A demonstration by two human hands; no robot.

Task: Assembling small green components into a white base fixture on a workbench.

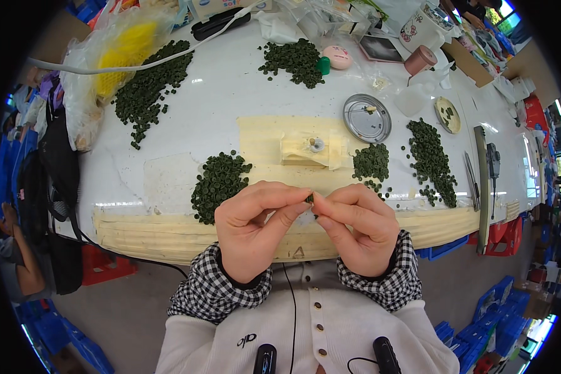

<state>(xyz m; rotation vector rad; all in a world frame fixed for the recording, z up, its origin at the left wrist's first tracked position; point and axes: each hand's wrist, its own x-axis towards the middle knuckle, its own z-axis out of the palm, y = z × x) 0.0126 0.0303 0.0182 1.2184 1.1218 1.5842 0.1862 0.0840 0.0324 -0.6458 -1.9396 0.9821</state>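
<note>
Over the table's near edge, my left hand (249, 230) and my right hand (364, 230) meet at the fingertips. Both pinch a small dark green part (310, 199) between thumb and forefinger. Another tiny dark bit shows by my right thumb; the fingers hide most of it. Beside my left hand lies a pile of small round dark green pieces (220, 187). A smaller heap of green pieces (371, 162) spreads just beyond my right hand. Straight ahead sits a block wrapped in cream tape (302, 151), with a small round metal piece (316, 144) on top.
More green pieces form piles at far left (146, 93), far middle (299, 62) and right (431, 159). A round metal tin lid (366, 118) lies beyond the block. Tweezers (471, 177) and a long metal ruler (482, 187) lie at right. A white cable (168, 59) crosses the far left.
</note>
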